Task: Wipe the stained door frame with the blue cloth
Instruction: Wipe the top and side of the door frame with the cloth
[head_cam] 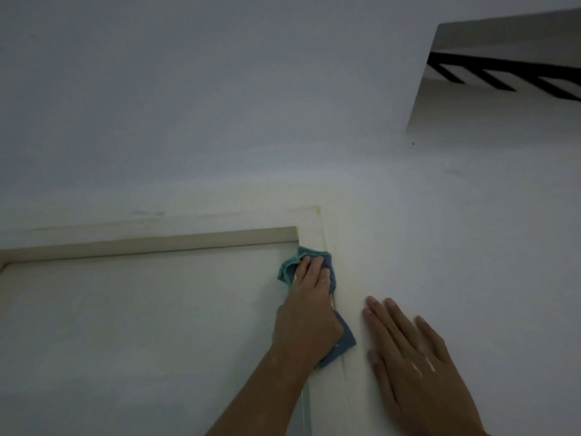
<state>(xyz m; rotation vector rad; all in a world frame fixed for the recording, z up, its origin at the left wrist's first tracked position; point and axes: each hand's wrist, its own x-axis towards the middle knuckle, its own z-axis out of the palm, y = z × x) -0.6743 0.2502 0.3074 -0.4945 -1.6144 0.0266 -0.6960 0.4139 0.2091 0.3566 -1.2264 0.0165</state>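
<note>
1. Near the upper right corner of the door frame [309, 228], my left hand [306, 313] presses the blue cloth [327, 262] flat, fingers close together on top.
2. I see the cloth bunched against the frame's vertical edge, one corner trailing below my wrist.
3. My right hand [412, 357] lies spread on the wall [440, 247] beside it, holding nothing.

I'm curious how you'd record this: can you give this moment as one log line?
step: wiping | left hand: presses blue cloth on door frame near top corner | right hand: flat on wall, empty
</note>
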